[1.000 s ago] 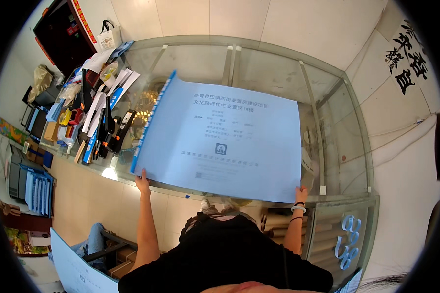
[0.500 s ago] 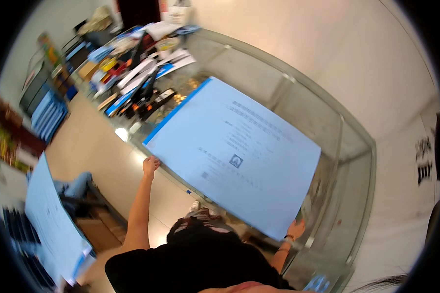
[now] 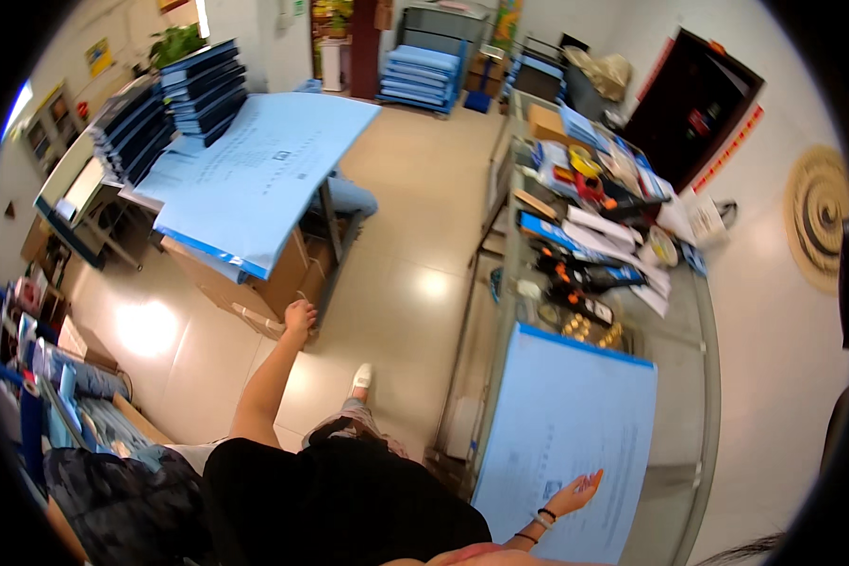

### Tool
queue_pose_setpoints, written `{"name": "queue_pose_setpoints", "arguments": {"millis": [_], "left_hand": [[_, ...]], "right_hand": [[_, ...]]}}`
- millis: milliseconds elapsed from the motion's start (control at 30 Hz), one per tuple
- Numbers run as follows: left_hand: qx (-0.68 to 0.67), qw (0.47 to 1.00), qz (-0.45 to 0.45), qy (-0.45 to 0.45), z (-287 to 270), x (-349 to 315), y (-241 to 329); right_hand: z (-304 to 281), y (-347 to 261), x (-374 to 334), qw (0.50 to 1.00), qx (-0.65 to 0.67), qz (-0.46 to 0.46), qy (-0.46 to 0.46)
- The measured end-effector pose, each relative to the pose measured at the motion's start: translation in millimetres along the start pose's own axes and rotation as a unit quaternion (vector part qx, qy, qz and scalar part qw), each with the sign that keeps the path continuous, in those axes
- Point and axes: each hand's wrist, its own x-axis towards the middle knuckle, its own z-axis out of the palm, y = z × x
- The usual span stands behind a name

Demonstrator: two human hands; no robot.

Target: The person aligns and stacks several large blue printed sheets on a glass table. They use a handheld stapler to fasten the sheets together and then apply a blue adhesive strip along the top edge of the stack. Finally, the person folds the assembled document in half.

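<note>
My right hand [image 3: 574,494], with bands at its wrist, is over a large light-blue printed sheet [image 3: 575,406]. A small orange thing [image 3: 598,477], its kind unclear, is pinched at its fingertips. The sheet lies on a glass-topped table [image 3: 674,415], a darker blue strip along its far edge. My left hand [image 3: 299,317] is raised with curled fingers, nearest to the cardboard boxes [image 3: 226,283] under another table. Whether it holds anything is hidden. Another light-blue printed sheet [image 3: 245,179] covers that table and overhangs its front edge.
Tools and papers crowd the glass table's far part, beside a tape roll [image 3: 658,248]. Dark-blue stacks [image 3: 203,94] stand on the left table. Blue stacked sheets [image 3: 420,75] rest on a cart at the back. Someone's camouflage clothing [image 3: 113,500] shows at lower left. Tiled floor [image 3: 406,274] separates the tables.
My view has swung left, bringing the other table into full sight. My right hand has left the sheet's near corner and is now over its printed face with the orange thing.
</note>
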Motion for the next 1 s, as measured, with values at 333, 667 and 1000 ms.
{"name": "queue_pose_setpoints", "arguments": {"millis": [333, 667, 1000], "left_hand": [[-0.134, 0.971, 0.054, 0.192, -144, 89, 112], [-0.012, 0.968, 0.085, 0.234, -126, 117, 180], [0.016, 0.857, 0.145, 0.493, -128, 193, 176]], "right_hand": [[415, -249, -50, 0.922, 0.145, -0.121, -0.339], [668, -541, -116, 0.726, 0.204, -0.392, -0.526], [1026, -771, -133, 0.692, 0.127, -0.461, -0.541]]}}
